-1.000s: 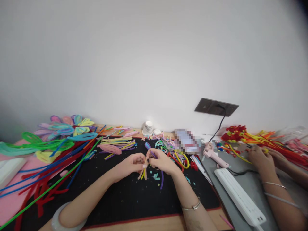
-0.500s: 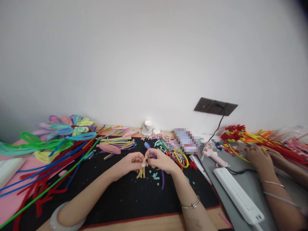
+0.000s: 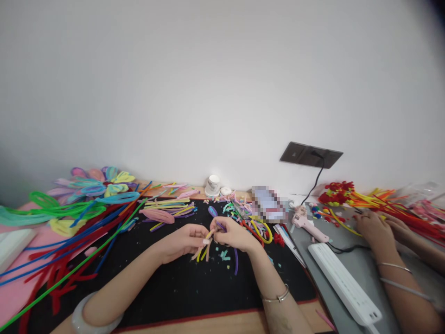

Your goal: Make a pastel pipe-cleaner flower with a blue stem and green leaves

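Note:
My left hand (image 3: 186,242) is closed, its thumb and fingers pinching short pink and yellow pipe cleaners (image 3: 202,254) whose ends hang below. Right beside it, my right hand (image 3: 233,234) is closed too. A purple pipe cleaner (image 3: 236,262) runs through its fingers, its tail hanging under the wrist. A blue-purple loop (image 3: 212,212) sticks up beyond the right fingertips. Both hands meet over a black mat (image 3: 194,297); where the strands join is hidden by the fingers. Small turquoise snippets (image 3: 225,255) lie under my right hand.
Long coloured pipe cleaners (image 3: 100,241) spread across the left. Cut strands and a paper cup (image 3: 212,185) lie at the back. At right are a phone (image 3: 269,204), a pink glue gun (image 3: 309,226) and a white power strip (image 3: 344,283). Another person's hands (image 3: 377,229) work at far right.
My left hand has shifted slightly down and left, tilting the pink and yellow strands, whose ends now fan out more. My right hand has barely moved.

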A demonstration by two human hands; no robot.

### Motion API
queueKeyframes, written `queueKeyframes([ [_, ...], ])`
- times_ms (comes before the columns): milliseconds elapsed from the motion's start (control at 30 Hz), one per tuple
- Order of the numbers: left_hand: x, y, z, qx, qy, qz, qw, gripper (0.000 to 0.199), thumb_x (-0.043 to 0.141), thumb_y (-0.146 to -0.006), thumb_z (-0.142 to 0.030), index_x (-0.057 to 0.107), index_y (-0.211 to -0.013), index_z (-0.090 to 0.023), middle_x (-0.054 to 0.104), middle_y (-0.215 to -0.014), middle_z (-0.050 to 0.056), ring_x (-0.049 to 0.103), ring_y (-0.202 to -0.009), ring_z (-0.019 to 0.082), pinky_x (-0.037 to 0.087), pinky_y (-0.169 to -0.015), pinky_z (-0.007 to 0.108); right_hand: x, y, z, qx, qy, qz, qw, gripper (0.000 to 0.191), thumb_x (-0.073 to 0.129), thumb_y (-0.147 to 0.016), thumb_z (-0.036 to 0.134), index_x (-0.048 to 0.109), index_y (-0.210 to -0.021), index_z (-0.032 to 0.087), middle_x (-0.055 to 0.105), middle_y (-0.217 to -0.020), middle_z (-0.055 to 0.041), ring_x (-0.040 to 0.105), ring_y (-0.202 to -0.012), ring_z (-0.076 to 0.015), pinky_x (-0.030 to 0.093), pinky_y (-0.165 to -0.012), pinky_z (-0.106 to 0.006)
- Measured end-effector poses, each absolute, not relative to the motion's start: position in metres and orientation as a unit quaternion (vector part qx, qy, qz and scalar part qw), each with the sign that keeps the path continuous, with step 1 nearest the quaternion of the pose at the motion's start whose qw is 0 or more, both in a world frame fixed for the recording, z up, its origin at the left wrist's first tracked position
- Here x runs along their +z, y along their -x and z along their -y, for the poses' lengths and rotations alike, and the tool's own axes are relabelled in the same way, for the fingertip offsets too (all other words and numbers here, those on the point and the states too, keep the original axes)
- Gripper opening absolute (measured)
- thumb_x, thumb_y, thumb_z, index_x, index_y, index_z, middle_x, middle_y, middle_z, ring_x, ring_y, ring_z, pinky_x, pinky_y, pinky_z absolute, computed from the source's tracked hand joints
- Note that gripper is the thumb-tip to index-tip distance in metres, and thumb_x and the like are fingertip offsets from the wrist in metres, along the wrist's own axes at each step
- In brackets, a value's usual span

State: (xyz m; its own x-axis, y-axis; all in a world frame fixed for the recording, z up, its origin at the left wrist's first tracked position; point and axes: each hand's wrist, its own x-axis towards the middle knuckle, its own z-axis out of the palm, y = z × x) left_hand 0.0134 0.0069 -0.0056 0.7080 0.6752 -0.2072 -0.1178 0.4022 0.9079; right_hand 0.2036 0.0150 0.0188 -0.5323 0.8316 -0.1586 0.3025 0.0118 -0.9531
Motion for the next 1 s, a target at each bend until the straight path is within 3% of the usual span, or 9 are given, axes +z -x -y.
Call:
queueKeyframes([
  [167, -0.006, -0.012, -0.008, 0.269, -0.461, -0.277, 0.799, 0.024, 0.073, -0.067, -0.027, 0.058, -0.079, -0.014, 0.050, -0.065, -0.003, 0.046, -0.053, 0.006, 0.037, -0.050, 0.020, 0.022, -0.205, -0.015, 0.567, 0.413, 0.665, 0.257, 0.016, 0.047, -0.064, 0.009, 0.052, -0.077, 0.016, 0.044, -0.055, 0.0071, 0.035, -0.046, -0.0053, 0.026, -0.040, -0.015],
  [367, -0.005, -0.012, -0.008, 0.243, -0.458, -0.285, 0.807, 0.022, 0.071, -0.069, -0.028, 0.057, -0.080, -0.014, 0.060, -0.071, 0.001, 0.051, -0.055, 0.009, 0.041, -0.053, 0.021, 0.019, -0.202, -0.015, 0.548, 0.408, 0.674, 0.280, 0.015, 0.050, -0.064, 0.007, 0.054, -0.075, 0.016, 0.044, -0.056, 0.0073, 0.035, -0.047, -0.0049, 0.026, -0.043, -0.016],
  [567, -0.009, -0.013, -0.010, 0.283, -0.449, -0.317, 0.786, 0.025, 0.067, -0.073, -0.036, 0.058, -0.068, -0.013, 0.048, -0.054, -0.004, 0.039, -0.045, 0.005, 0.031, -0.044, 0.017, 0.019, -0.202, -0.016, 0.555, 0.414, 0.661, 0.288, 0.013, 0.058, -0.071, 0.019, 0.059, -0.083, 0.015, 0.049, -0.059, 0.0053, 0.039, -0.048, -0.0056, 0.026, -0.042, -0.016],
  [667, -0.008, -0.013, -0.012, 0.336, -0.436, -0.331, 0.767, 0.024, 0.068, -0.072, -0.036, 0.059, -0.070, -0.014, 0.048, -0.056, -0.004, 0.037, -0.046, 0.005, 0.031, -0.046, 0.017, 0.015, -0.208, -0.022, 0.551, 0.438, 0.620, 0.348, 0.023, 0.053, -0.079, 0.033, 0.062, -0.089, 0.015, 0.054, -0.062, 0.0023, 0.037, -0.045, -0.0062, 0.022, -0.039, -0.018],
  [833, -0.008, -0.013, -0.016, 0.407, -0.434, -0.367, 0.715, 0.025, 0.066, -0.073, -0.040, 0.063, -0.073, -0.015, 0.053, -0.066, -0.001, 0.046, -0.057, 0.008, 0.039, -0.056, 0.020, 0.009, -0.218, -0.033, 0.424, 0.470, 0.565, 0.530, 0.043, 0.039, -0.086, 0.044, 0.062, -0.062, 0.016, 0.059, -0.062, -0.0035, 0.049, -0.056, -0.0117, 0.036, -0.049, -0.022],
  [900, -0.008, -0.013, -0.016, 0.423, -0.446, -0.371, 0.696, 0.026, 0.065, -0.073, -0.041, 0.064, -0.075, -0.015, 0.055, -0.068, 0.000, 0.048, -0.060, 0.010, 0.039, -0.058, 0.021, 0.010, -0.219, -0.034, 0.383, 0.474, 0.548, 0.573, 0.045, 0.040, -0.086, 0.046, 0.058, -0.057, 0.017, 0.059, -0.061, -0.0034, 0.050, -0.057, -0.0125, 0.038, -0.052, -0.022],
  [1000, -0.008, -0.013, -0.017, 0.443, -0.449, -0.387, 0.672, 0.027, 0.065, -0.072, -0.042, 0.065, -0.074, -0.015, 0.057, -0.070, 0.001, 0.049, -0.063, 0.011, 0.039, -0.059, 0.022, 0.012, -0.216, -0.033, 0.405, 0.471, 0.503, 0.601, 0.041, 0.043, -0.084, 0.051, 0.055, -0.062, 0.019, 0.056, -0.053, -0.0002, 0.045, -0.044, -0.0108, 0.032, -0.041, -0.022],
])
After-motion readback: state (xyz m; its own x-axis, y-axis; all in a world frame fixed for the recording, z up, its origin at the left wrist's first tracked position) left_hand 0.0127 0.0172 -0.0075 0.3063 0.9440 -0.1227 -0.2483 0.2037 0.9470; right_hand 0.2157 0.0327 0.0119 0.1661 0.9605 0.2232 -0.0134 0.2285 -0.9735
